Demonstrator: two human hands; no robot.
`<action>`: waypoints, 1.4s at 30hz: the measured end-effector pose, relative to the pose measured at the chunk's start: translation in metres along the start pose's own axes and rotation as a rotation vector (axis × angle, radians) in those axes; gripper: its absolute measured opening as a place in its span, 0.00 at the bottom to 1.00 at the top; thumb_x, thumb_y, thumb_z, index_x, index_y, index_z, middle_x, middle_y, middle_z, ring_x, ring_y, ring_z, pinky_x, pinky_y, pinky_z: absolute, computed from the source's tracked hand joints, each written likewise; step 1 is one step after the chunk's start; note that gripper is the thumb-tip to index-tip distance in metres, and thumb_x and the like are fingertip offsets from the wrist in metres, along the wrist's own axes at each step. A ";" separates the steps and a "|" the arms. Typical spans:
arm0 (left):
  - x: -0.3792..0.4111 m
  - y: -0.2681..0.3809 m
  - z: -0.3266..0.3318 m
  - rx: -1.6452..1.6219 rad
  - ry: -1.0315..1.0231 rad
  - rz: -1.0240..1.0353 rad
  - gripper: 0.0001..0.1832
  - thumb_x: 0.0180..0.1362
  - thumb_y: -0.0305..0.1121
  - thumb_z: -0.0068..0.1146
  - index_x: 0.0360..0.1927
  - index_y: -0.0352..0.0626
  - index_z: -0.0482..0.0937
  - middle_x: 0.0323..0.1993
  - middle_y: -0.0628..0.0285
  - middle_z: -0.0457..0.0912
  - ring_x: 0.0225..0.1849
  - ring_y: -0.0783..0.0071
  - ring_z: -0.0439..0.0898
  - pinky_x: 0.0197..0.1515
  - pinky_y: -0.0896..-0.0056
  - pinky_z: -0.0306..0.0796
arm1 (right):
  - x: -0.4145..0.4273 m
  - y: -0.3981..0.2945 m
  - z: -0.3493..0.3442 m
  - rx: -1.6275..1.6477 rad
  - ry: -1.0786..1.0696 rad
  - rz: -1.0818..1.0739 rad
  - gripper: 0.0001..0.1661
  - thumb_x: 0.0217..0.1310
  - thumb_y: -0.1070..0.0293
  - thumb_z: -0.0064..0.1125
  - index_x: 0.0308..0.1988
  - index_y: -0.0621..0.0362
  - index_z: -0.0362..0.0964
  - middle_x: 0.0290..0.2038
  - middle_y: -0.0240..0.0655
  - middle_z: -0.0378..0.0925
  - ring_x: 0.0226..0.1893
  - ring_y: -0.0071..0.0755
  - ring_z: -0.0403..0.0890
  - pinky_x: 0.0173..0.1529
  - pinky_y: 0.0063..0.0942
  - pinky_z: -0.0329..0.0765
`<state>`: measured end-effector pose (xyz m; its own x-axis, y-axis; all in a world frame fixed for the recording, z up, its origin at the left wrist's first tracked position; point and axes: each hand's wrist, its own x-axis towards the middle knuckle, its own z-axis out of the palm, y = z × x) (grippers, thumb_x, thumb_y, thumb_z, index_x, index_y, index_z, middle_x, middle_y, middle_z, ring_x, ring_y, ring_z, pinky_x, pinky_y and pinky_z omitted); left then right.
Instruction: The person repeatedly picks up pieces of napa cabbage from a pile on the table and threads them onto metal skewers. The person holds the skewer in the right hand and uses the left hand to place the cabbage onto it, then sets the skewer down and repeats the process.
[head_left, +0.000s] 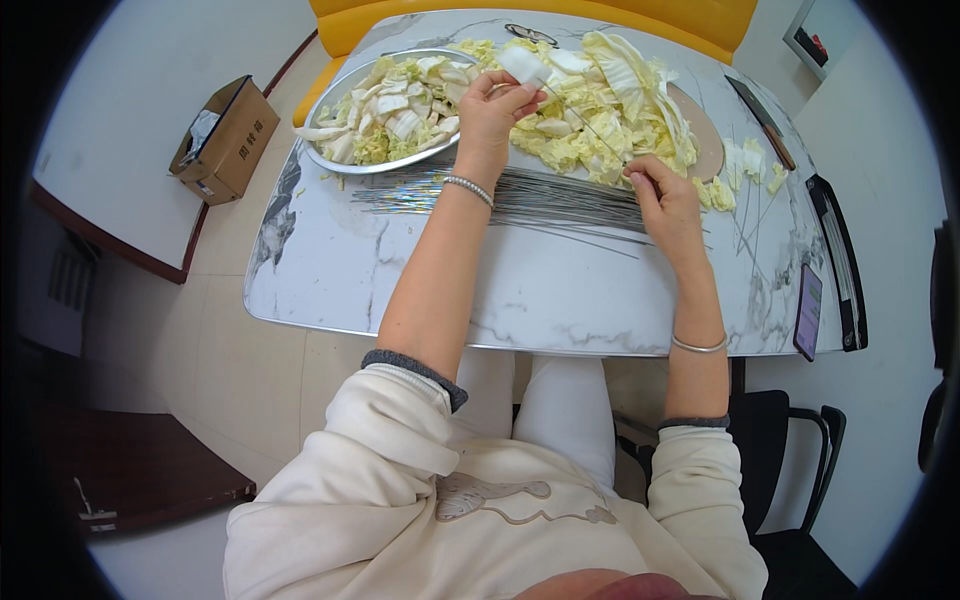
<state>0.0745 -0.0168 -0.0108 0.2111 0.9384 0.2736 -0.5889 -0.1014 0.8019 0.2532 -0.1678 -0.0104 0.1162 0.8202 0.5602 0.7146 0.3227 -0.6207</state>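
My left hand (504, 97) holds a white piece of cabbage stem (525, 66) between thumb and fingers, above the heap of cut napa cabbage (559, 154). In my right hand (656, 184) is the near end of a thin metal skewer (591, 129); its far end meets the cabbage piece, and whether it has gone through cannot be told. Many metal skewers (555, 196) lie in a bundle on the marble-patterned table below both hands. An oval metal tray (319, 159) of cut cabbage stands left of my left hand.
A round board (705, 135) lies partly under the cabbage. To its right are a cleaver (757, 112) and several skewers with cabbage pieces (750, 159). A phone (808, 311) and a black-edged tray-like object (836, 262) lie at the right edge. Eyeglasses (531, 34) rest at the far edge.
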 end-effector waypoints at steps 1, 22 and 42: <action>-0.001 -0.002 0.002 0.019 -0.015 -0.007 0.08 0.53 0.21 0.58 0.35 0.37 0.70 0.34 0.54 0.79 0.37 0.66 0.82 0.41 0.74 0.76 | 0.000 -0.001 0.000 -0.001 -0.002 0.014 0.03 0.57 0.75 0.50 0.32 0.62 0.71 0.19 0.39 0.70 0.19 0.32 0.69 0.28 0.26 0.67; -0.008 -0.011 0.013 0.148 -0.131 -0.019 0.08 0.53 0.24 0.59 0.34 0.39 0.72 0.34 0.54 0.81 0.37 0.70 0.81 0.40 0.76 0.74 | -0.001 0.002 0.000 0.025 0.057 0.113 0.04 0.58 0.74 0.50 0.33 0.61 0.72 0.19 0.39 0.71 0.19 0.32 0.70 0.27 0.26 0.67; -0.011 -0.020 0.008 0.612 -0.084 -0.069 0.07 0.51 0.23 0.55 0.34 0.37 0.79 0.28 0.63 0.82 0.30 0.79 0.79 0.34 0.79 0.72 | -0.001 0.071 -0.057 -0.692 0.673 0.182 0.19 0.50 0.69 0.56 0.46 0.57 0.73 0.36 0.39 0.76 0.33 0.37 0.77 0.39 0.33 0.74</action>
<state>0.0898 -0.0273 -0.0256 0.3084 0.9228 0.2308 -0.0226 -0.2354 0.9716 0.3427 -0.1728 -0.0239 0.4801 0.3199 0.8168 0.8682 -0.3066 -0.3902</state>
